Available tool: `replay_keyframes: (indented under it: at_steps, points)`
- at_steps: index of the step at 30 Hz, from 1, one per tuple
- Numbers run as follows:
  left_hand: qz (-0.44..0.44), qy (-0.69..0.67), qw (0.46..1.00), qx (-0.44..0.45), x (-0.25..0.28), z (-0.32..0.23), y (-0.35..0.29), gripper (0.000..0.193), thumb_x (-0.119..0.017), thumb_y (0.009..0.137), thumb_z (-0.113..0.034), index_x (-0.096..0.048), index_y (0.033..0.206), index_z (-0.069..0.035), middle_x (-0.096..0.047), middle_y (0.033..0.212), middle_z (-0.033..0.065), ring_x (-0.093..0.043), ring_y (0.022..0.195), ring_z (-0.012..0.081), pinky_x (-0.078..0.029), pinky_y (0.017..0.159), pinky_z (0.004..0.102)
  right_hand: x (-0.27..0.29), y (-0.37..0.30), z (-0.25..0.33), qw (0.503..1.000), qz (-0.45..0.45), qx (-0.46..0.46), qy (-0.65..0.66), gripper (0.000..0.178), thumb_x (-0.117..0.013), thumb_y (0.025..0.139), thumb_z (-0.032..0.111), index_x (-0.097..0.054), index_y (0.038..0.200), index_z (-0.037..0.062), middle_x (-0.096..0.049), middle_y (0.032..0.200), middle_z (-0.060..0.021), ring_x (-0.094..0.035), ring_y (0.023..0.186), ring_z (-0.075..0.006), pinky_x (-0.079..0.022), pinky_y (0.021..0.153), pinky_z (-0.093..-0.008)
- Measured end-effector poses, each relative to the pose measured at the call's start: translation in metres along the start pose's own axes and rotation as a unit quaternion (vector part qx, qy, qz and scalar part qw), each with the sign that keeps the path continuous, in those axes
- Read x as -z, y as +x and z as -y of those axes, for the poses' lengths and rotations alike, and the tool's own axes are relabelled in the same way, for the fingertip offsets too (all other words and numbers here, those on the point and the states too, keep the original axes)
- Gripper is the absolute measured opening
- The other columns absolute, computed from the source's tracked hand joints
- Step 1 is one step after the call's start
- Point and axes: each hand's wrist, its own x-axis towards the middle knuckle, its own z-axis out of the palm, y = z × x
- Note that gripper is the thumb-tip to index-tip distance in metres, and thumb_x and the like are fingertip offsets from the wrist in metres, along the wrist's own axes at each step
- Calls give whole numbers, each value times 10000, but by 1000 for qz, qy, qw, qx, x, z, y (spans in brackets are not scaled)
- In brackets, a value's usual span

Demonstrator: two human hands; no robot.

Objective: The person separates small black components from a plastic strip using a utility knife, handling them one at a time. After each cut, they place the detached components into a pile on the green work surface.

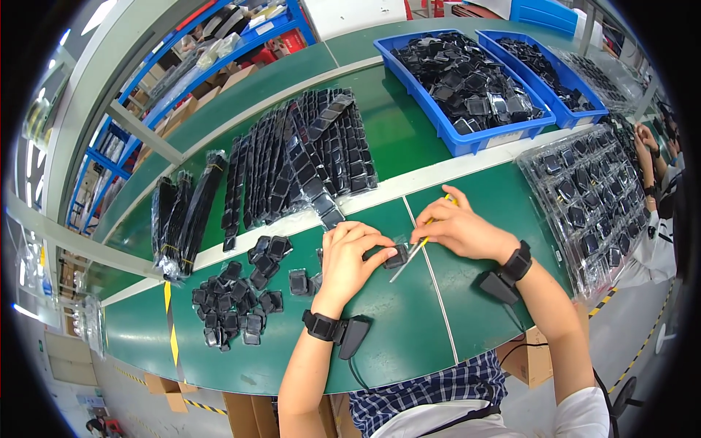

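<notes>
My left hand point(352, 255) is closed at thumb and fingertips on a small black square piece point(396, 256) in clear film, low over the green table. In my right hand point(467, 228) is a slim yellow-handled tool point(425, 241); its thin grey end points down to the left, beside the piece. I cannot tell exactly what kind of tool it is. Beyond my left hand lies a strip of joined black pieces point(310, 175). Loose black pieces lie in a pile point(232, 303) to the left, with a single one point(298, 282) nearer my left wrist.
Many strips of black pieces point(270, 168) lie at the back, beside banded bundles point(201, 208). Two blue bins point(461, 142) point(584, 117) full of black pieces stand at the far right. Clear trays point(577, 197) of pieces are on the right, near another person's hands point(644, 139).
</notes>
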Motion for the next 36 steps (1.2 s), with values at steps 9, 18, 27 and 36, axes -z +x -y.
replay_keyframes:
  at_steps: [9,18,27,36]
  points:
    - [16,15,993,-115,9,-21,-5,202,-729,893,-232,-755,1091,-203,-658,1287,-5,-526,1354,252,-255,1208,546,34,-24,-28,993,2,-102,64,269,-704,941,81,-753,1142,251,-650,1121,37,-601,1192,-162,-137,1247,-583]
    - [-10,49,995,-85,30,15,-17,126,-740,800,-145,-628,804,-87,-630,964,60,-600,973,304,-478,876,430,35,-25,-28,991,-2,-118,57,261,-713,919,43,-772,1107,215,-658,1101,43,-612,1166,-152,-107,1266,-550]
    - [-99,205,973,46,69,74,-45,187,-773,763,-196,-619,786,-92,-618,950,50,-574,988,292,-419,932,440,34,-24,-29,992,-1,-117,47,276,-739,902,51,-768,1115,225,-663,1083,42,-614,1160,-155,-111,1267,-546]
    - [-106,350,887,281,56,93,-52,857,-698,853,-595,-426,1565,-204,-422,1598,120,-287,1539,395,-188,1209,691,35,-22,-27,992,-1,-117,42,296,-735,888,26,-773,1104,224,-655,1071,39,-603,1157,-166,-115,1267,-529]
